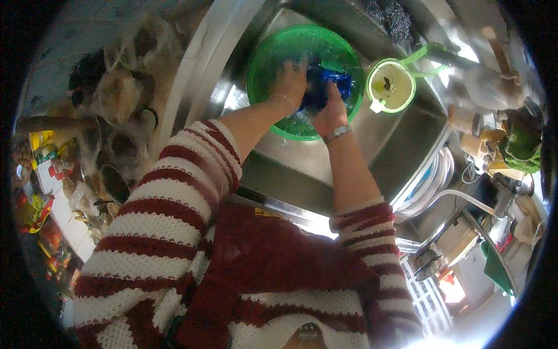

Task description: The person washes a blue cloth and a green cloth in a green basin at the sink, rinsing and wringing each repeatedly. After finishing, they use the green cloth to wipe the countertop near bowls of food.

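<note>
Both hands are down in a round green basin (260, 102) in the sink. My right hand (332, 109) grips a shiny, wet dark blue object (337, 83), its thumb lying along the near side; the kind of thing cannot be made out. My left hand (289, 84) is closed over the left part of the same dark blue mass, its fingers slightly blurred and partly lost against it. Water glints around the hands. To the right of the basin sits a light green strainer (397, 87) with a handle and small dark bits in its mesh.
The basin stands in a steel sink (302, 163) with raised walls. A dark metallic scourer-like tangle (390, 22) lies at the far right rim. A coiled pale hose (433, 185) is right of the sink. Pots (113, 180) crowd the left side, beside colourful packets (35, 212).
</note>
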A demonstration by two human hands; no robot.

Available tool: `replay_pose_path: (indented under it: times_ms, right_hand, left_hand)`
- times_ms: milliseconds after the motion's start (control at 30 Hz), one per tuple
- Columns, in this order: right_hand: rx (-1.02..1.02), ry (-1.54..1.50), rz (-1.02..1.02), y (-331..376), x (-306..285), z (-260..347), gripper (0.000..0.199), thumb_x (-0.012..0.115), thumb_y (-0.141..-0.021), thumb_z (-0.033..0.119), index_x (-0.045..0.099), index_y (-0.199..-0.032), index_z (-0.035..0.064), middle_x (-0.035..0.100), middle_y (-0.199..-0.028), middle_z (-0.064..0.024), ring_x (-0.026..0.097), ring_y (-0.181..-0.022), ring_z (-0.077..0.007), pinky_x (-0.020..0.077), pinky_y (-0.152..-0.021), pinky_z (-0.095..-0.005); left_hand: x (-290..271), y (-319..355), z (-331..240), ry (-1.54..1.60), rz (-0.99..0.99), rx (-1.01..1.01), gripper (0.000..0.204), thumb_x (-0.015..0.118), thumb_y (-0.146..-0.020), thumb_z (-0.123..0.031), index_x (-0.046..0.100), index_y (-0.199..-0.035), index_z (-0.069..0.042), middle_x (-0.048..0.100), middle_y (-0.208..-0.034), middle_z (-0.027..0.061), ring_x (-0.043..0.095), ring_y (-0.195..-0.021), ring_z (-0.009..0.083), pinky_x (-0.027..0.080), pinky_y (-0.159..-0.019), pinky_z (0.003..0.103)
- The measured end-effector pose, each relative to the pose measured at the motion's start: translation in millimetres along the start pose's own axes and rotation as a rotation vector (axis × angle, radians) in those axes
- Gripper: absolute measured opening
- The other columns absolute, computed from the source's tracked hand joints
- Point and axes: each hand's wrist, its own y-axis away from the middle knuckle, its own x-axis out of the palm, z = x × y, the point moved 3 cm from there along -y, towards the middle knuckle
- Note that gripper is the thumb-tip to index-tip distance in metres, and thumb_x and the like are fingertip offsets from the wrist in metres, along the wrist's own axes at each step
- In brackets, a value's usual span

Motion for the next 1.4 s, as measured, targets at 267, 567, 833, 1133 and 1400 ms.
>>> replay_pose_path:
  times_ms: [267,567,833,1133,1400]
  right_hand:
    - [-0.106,-0.057,0.062,61,-8,26,0.039,0.046,-0.096,0.041,0.056,-0.122,0.0136,0.061,-0.119,-0.0076,0.055,-0.114,-0.0274,0.0415,-0.102,-0.0422]
    - [-0.226,-0.044,0.328,109,30,37,0.040,0.045,-0.096,0.041,0.055,-0.123,0.0129,0.061,-0.122,-0.0075,0.056,-0.114,-0.0267,0.0434,-0.101,-0.0407]
    - [-0.297,0.164,-0.171,112,35,27,0.041,0.044,-0.097,0.038,0.055,-0.126,0.0110,0.062,-0.123,-0.0084,0.060,-0.110,-0.0258,0.0491,-0.094,-0.0418]
    - [-0.335,0.242,0.010,98,45,88,0.026,0.044,-0.097,0.022,0.057,-0.116,0.0118,0.065,-0.108,-0.0071,0.060,-0.087,-0.0222,0.0449,-0.060,-0.0315]
    - [-0.304,0.361,-0.100,85,8,52,0.027,0.046,-0.099,0.020,0.056,-0.121,0.0072,0.065,-0.113,-0.0061,0.063,-0.100,-0.0216,0.0542,-0.079,-0.0388]
  left_hand:
    - [-99,94,-101,1.030,0.015,0.335,0.043,0.070,-0.073,-0.001,0.059,-0.115,-0.005,0.064,-0.109,0.0163,0.064,-0.100,0.0284,0.049,-0.090,0.036]
    - [-121,101,-119,0.746,-0.170,0.491,0.043,0.077,-0.071,-0.017,0.060,-0.109,-0.007,0.053,-0.095,0.0159,0.057,-0.081,0.0369,0.048,-0.073,0.044]
    - [-95,-1,-84,0.215,-0.098,0.363,0.048,0.066,-0.079,-0.046,0.065,-0.097,-0.001,0.064,-0.094,0.0230,0.063,-0.094,0.0345,0.052,-0.078,0.046]
    - [-15,-10,22,0.662,-0.081,-0.108,0.031,0.064,-0.088,-0.028,0.064,-0.109,-0.005,0.063,-0.102,0.0137,0.062,-0.097,0.0304,0.049,-0.086,0.040]
    - [-28,10,-27,1.608,0.730,-0.666,0.036,0.067,-0.084,-0.028,0.062,-0.113,-0.007,0.065,-0.107,0.0094,0.061,-0.089,0.0217,0.051,-0.080,0.038]
